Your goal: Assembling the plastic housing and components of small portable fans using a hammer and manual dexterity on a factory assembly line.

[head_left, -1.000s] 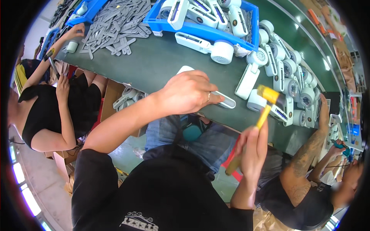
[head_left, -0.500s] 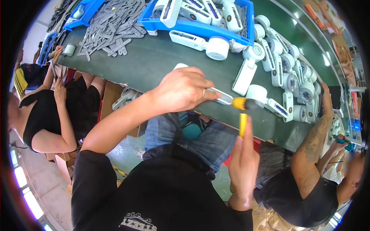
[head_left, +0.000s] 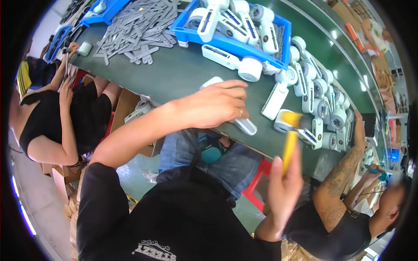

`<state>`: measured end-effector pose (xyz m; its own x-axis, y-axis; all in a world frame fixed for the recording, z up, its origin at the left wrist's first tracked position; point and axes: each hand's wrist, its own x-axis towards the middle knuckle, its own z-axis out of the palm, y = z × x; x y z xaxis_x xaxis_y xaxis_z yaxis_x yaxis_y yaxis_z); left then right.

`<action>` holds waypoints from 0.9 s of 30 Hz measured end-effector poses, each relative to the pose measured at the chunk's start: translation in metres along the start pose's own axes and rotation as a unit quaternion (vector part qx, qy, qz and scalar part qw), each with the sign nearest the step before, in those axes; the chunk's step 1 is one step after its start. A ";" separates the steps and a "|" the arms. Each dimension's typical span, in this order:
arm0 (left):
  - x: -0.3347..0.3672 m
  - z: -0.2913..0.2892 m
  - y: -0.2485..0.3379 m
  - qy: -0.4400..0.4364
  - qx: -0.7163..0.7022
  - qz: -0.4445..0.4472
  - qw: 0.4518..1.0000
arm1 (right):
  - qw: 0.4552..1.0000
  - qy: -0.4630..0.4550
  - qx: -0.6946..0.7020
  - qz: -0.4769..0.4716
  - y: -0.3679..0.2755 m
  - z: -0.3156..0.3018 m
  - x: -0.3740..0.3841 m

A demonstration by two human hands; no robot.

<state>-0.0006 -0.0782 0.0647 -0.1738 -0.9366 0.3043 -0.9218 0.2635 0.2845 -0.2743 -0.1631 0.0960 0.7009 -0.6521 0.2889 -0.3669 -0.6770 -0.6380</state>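
Observation:
My left hand (head_left: pixel 220 104) is closed over a white handheld fan on the table's near edge. The fan's rounded handle end (head_left: pixel 246 126) sticks out past my fingers, and another pale part shows behind my knuckles; the middle is hidden. In my right hand (head_left: pixel 285 187) is a small hammer (head_left: pixel 289 148) with a yellow handle and a yellow and black head. It is raised to the right of the fan, apart from it, and a little blurred. Just beyond the hammer head lies another white fan (head_left: pixel 283 122).
Many white fans (head_left: pixel 322 89) crowd the right of the green table (head_left: pixel 174 71). A blue bin (head_left: pixel 217 40) full of fans stands at the back, with one fan (head_left: pixel 230 61) before it. Grey strips (head_left: pixel 135 32) are heaped at left. A person sits on each side; the right one's tattooed arm (head_left: pixel 344 169) reaches the table.
The hammer has moved right, away from the fan in my left hand. That fan's handle end has swung nearer to me. The whole view has shifted slightly.

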 end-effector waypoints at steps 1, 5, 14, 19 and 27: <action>0.000 -0.007 -0.003 -0.015 0.034 0.067 0.997 | 0.992 0.035 0.116 0.035 -0.003 -0.012 -0.004; -0.028 -0.024 -0.002 -0.008 0.023 0.002 1.000 | 0.869 0.154 0.449 0.140 -0.021 0.006 -0.014; -0.105 0.040 0.040 0.274 -0.018 -0.275 0.921 | 0.940 0.061 0.332 0.045 -0.043 0.013 -0.019; -0.117 0.034 -0.005 0.286 -0.079 -0.181 0.938 | 0.921 -0.070 0.354 0.148 -0.048 0.003 -0.039; -0.106 0.031 -0.029 0.267 -0.050 -0.165 0.948 | 0.919 -0.196 0.269 0.211 -0.054 0.036 -0.018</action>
<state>0.0340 0.0061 -0.0043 0.3430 -0.7282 0.5934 -0.8534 0.0224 0.5207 -0.2456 -0.1022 0.0997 0.7699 -0.5745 -0.2777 -0.3755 -0.0561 -0.9251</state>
